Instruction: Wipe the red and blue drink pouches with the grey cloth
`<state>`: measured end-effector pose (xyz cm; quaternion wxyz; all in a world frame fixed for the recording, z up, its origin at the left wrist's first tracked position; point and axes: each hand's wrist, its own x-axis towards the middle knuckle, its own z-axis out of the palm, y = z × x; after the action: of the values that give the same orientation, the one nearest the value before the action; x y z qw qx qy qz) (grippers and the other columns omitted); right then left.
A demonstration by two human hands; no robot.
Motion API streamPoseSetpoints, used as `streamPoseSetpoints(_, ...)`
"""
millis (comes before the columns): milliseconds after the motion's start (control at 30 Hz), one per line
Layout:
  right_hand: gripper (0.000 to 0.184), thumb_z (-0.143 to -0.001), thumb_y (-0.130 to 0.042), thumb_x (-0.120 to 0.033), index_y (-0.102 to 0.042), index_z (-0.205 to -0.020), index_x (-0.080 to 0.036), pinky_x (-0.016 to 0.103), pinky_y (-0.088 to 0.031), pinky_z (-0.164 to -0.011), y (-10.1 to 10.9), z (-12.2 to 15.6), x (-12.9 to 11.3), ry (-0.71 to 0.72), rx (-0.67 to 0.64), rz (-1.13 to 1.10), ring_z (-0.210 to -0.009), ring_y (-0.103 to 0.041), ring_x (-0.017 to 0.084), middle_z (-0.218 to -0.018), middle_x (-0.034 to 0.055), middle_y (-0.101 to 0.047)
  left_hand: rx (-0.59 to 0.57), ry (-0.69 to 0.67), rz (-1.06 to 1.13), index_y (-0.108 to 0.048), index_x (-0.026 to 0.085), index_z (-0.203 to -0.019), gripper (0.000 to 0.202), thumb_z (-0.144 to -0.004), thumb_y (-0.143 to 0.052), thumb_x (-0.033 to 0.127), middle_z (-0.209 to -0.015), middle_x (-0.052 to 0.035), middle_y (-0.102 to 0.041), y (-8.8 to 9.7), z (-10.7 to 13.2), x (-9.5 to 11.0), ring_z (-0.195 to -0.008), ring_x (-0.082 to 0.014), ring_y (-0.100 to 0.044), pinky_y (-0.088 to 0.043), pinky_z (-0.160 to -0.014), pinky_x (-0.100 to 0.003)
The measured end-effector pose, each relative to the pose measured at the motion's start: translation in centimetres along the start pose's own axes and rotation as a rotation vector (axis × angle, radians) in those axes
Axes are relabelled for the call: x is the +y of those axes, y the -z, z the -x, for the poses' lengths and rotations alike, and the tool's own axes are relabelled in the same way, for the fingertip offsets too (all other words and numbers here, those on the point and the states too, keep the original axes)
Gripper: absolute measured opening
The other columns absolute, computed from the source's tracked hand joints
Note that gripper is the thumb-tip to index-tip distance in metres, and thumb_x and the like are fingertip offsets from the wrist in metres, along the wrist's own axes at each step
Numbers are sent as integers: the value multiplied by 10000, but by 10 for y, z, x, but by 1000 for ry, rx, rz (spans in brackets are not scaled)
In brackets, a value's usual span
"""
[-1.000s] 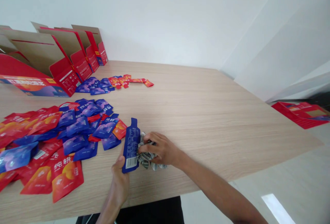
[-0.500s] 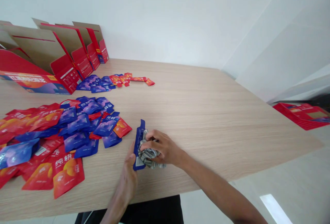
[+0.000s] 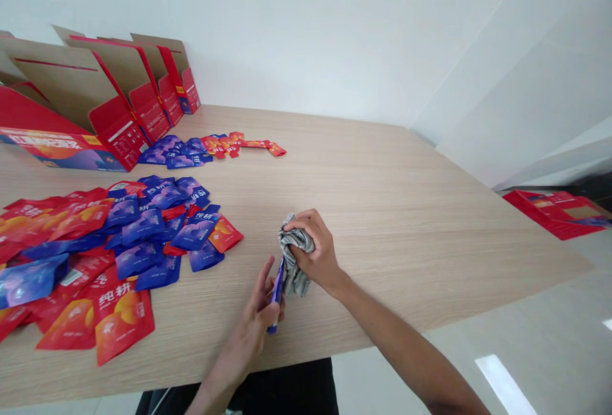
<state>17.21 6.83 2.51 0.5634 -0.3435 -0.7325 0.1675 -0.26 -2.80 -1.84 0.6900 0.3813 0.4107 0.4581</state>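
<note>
Over the front part of the table, my left hand grips a blue pouch by its lower end, seen nearly edge-on. My right hand is closed on a crumpled grey striped cloth. The cloth wraps over the upper end of the pouch and touches it; part of it hangs down along the pouch's right side. To the left lies a heap of blue pouches mixed with red pouches.
Open red cartons stand at the back left. Beside them lie small blue packets and small orange-red packets in a row. Another red box is past the table's right edge. A white wall rises behind the table.
The pouch has turned from showing its flat side to nearly edge-on. My right hand and the cloth have moved up and right, to the pouch's upper end.
</note>
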Motion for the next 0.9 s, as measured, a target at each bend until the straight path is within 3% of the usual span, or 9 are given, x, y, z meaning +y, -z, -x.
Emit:
streamPoseSetpoints(100, 170, -866, -601, -165, -673, -1007, -228, 337, -514, -861, 4, -4, -1, -78, 81, -90, -946, -607, 208, -982, 41, -615, -2, 24, 329, -661, 266, -1399, 740, -719, -912, 416, -866, -6, -635, -4, -7, 3, -666, -95, -473, -432, -607, -207)
streamPoseSetpoints(167, 173, -850, -578, -154, -654, -985, -229, 325, -501, -852, 6, -7, -1, -117, 113, -163, -939, -605, 200, -969, 30, -613, 77, 39, 455, -777, 219, -1169, 538, -674, -953, 334, -826, 9, -608, -5, -9, 7, -683, -76, -492, -441, -608, -176)
streamPoseSetpoints(267, 143, -858, -599, -198, -627, -995, -232, 309, -498, -796, 10, -9, -2, -127, 135, -248, -895, -600, 193, -953, 24, -603, 229, 70, 522, -797, 185, -946, 322, -675, -950, 264, -851, -10, -674, -3, -12, 13, -777, -99, -605, -521, -703, -181)
streamPoseSetpoints(367, 115, -880, -682, -267, -645, -985, -238, 317, -514, -787, 11, -7, -7, -24, 61, -248, -884, -606, 197, -967, 34, -609, 359, 86, 526, -794, 205, -973, 380, -625, -944, 195, -937, -31, -760, 0, -15, 17, -931, -183, -701, -582, -818, -257)
streamPoseSetpoints(467, 103, -928, -714, -299, -698, -1017, -250, 328, -539, -812, 4, 1, -14, 112, -104, -171, -907, -622, 198, -1007, 50, -623, 359, 56, 534, -787, 226, -1072, 450, -637, -891, 183, -1026, -34, -793, -4, -15, 16, -1047, -250, -721, -595, -885, -325)
streamPoseSetpoints(600, 126, -998, -614, -245, -706, -1082, -254, 339, -554, -820, -12, 15, -17, 199, -266, -55, -958, -621, 208, -1025, 69, -612, 397, 71, 656, -793, 236, -1010, 219, -820, -763, 342, -1098, -45, -805, -17, -17, 12, -1193, -270, -695, -574, -988, -354)
streamPoseSetpoints(733, 138, -975, -640, -271, -692, -1099, -243, 348, -561, -836, -21, 23, -16, 181, -304, -63, -960, -610, 214, -1030, 74, -591, 418, 118, 740, -793, 192, -1039, 332, -912, -662, 470, -1095, -89, -810, -30, -24, 21, -1218, -282, -697, -561, -1043, -381)
streamPoseSetpoints(900, 184, -963, -604, -190, -672, -1122, -254, 365, -559, -928, -23, 28, -18, 246, -428, -37, -1016, -608, 215, -1063, 73, -581, 468, 73, 778, -793, 157, -937, 293, -931, -654, 415, -978, -89, -815, -37, -30, 39, -1138, -261, -734, -557, -1045, -348)
